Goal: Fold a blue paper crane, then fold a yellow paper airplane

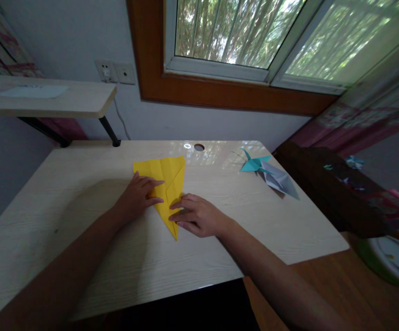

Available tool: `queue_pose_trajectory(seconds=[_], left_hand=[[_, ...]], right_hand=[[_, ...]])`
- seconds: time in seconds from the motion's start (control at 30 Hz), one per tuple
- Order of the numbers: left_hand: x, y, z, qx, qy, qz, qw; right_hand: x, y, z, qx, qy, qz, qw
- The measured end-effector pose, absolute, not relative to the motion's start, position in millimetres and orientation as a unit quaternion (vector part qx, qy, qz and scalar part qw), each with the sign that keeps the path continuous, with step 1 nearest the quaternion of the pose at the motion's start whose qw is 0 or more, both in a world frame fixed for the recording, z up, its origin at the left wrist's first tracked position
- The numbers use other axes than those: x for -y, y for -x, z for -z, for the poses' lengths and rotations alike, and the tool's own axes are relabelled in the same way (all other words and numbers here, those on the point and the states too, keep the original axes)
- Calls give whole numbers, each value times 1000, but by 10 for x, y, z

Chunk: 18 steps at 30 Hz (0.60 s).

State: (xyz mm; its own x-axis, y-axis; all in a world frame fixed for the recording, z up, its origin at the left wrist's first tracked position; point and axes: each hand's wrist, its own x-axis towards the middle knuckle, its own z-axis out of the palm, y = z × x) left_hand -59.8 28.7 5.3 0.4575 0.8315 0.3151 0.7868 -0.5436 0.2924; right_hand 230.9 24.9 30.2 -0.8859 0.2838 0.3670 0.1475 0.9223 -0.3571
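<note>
So the bare left hand [139,195] is palm down, fingers reaching rightward, thumb held apart below them. Bare right hand [199,215] points back left, fingers loosely bent and a bit spread. The bare left forearm [71,259] slants up from bottom left, bare right forearm [268,264] from bottom right.

The folded paper [175,174] is showing bright yellow. The surface [199,262] is displaying pale cream with fine wood-grain streaks. One paper figure [253,164] is appearing turquoise, a second figure [279,178] pale grey. The window surround [151,55] is showing orange-brown, the curtain [344,131] pink and whitish with florals.
</note>
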Motion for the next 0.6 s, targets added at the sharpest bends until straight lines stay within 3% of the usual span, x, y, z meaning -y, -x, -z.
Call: queue_pose_trajectory(seconds=[0.6], left_hand=[[-376,448,-38,-423,-861,-276,55]], right_hand=[[-256,-2282,-299,948,101,-184,240]])
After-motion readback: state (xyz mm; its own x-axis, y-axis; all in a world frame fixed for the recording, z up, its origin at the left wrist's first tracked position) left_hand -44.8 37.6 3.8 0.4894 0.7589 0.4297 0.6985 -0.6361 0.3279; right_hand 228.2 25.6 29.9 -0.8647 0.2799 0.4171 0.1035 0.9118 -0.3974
